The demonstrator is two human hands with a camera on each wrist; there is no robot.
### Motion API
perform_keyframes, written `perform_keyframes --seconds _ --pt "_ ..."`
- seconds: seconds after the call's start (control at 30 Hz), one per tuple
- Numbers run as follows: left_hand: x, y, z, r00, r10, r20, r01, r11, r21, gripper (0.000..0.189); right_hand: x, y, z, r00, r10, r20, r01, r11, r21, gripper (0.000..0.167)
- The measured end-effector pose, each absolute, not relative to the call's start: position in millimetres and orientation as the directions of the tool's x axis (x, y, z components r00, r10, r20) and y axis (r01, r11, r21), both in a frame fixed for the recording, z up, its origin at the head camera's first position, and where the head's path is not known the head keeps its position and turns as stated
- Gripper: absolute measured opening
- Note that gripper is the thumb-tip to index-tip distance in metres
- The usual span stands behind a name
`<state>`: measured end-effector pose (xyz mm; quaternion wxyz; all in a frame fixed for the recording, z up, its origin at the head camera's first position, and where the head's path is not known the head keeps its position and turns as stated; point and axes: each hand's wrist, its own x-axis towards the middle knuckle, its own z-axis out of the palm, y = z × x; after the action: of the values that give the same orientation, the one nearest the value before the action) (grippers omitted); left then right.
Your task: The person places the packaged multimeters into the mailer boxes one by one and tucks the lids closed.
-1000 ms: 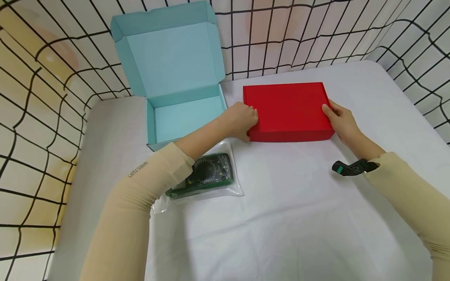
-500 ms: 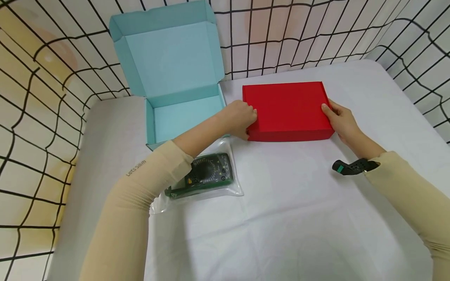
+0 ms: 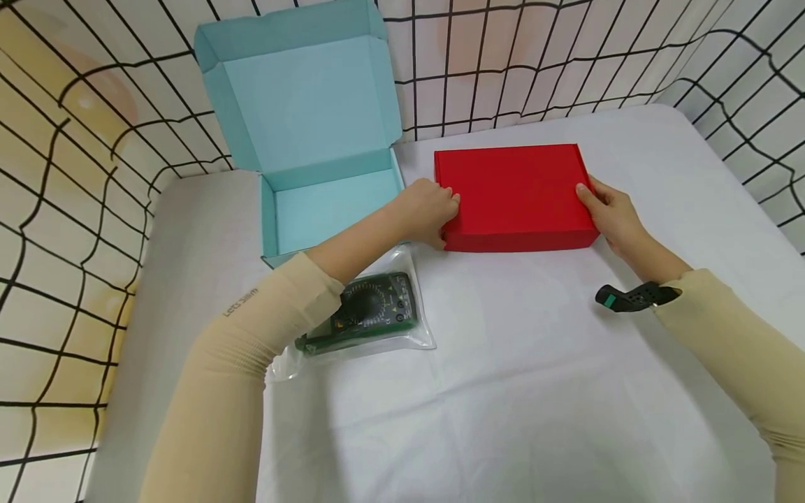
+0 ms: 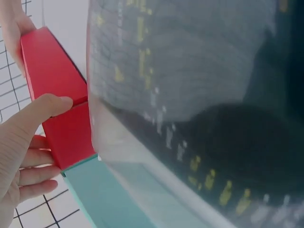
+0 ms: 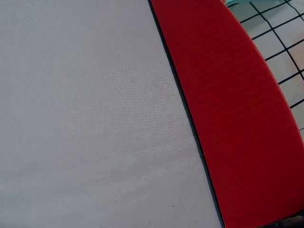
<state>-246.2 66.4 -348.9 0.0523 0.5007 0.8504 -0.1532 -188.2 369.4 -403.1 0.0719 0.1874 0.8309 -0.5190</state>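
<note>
A closed red cardboard box (image 3: 516, 195) sits on the white cloth, held at both ends. My left hand (image 3: 428, 213) grips its left end; in the left wrist view the thumb of the left hand (image 4: 23, 147) lies over the box's edge, with the fingers around the side. At the opposite end, my right hand (image 3: 615, 216) holds the right side, thumb on top and fingers mostly hidden behind. The right wrist view shows the front face of the red box (image 5: 232, 114) but not the hand. Below my left forearm lies a dark green multimeter (image 3: 377, 307) in clear plastic, partly covered by the sleeve.
A light blue cardboard box (image 3: 339, 209) stands with its lid raised, just left of the red one, nothing visible inside. Black wire grid (image 3: 478, 77) borders the white-covered table (image 3: 503, 391) at the back and sides. The bagged multimeter (image 4: 228, 85) looms large in the left wrist view.
</note>
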Motion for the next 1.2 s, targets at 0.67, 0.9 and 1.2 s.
perform_keyframes --seconds 0.67,0.9,1.2 --pt "-239.7 73.5 -351.9 -0.537 0.804 -0.254 0.843 0.509 -0.173 0.068 -188.4 370.4 -402.6 -0.913 0.25 -0.323 0.398 0.368 -0.84 0.071" --pt "-236.6 74.1 -353.9 -0.561 0.789 -0.252 0.827 0.519 -0.216 0.07 -190.9 366.6 -400.8 -0.913 0.257 -0.318 0.398 0.383 -0.834 0.072" --pt "-238.5 66.6 -357.6 -0.588 0.788 -0.184 0.808 0.559 -0.188 0.078 -189.3 370.4 -401.0 -0.941 0.229 -0.248 0.336 0.567 -0.752 0.073"
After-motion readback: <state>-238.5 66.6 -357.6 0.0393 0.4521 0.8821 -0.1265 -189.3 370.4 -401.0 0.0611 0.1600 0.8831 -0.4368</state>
